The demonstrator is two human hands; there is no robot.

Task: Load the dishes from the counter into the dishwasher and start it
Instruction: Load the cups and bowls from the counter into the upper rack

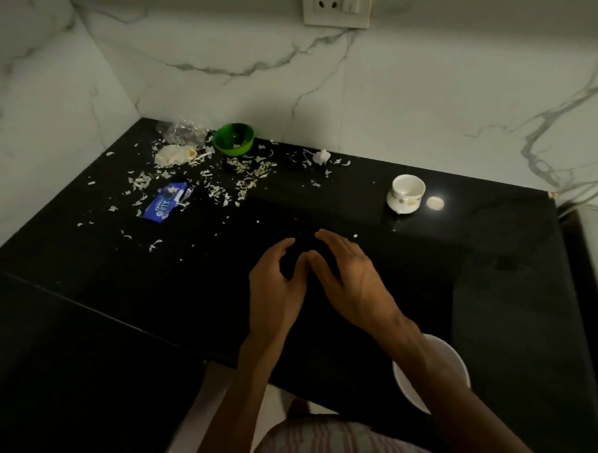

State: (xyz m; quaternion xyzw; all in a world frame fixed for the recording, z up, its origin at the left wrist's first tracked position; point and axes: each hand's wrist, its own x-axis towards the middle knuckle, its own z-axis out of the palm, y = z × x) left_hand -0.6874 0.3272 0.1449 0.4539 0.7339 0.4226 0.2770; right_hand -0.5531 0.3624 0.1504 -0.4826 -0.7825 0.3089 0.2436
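Observation:
My left hand [276, 289] and my right hand [351, 285] hover side by side over the middle of the black counter [499, 286], thumbs nearly touching, fingers relaxed and holding nothing. A small white cup [407, 194] with gold trim stands upright at the back right, well beyond my right hand. A green bowl [234, 138] with scraps inside sits at the back by the wall. A white bowl [447, 367] rests at the counter's front edge, partly hidden by my right forearm.
Pale peel scraps [247, 173] are strewn over the back left of the counter. Among them lie a blue snack wrapper [164, 203], a crumpled clear bag [183, 130] and a pale lump [174, 153]. Marble walls close the back and left; a wall socket [337, 5] sits above.

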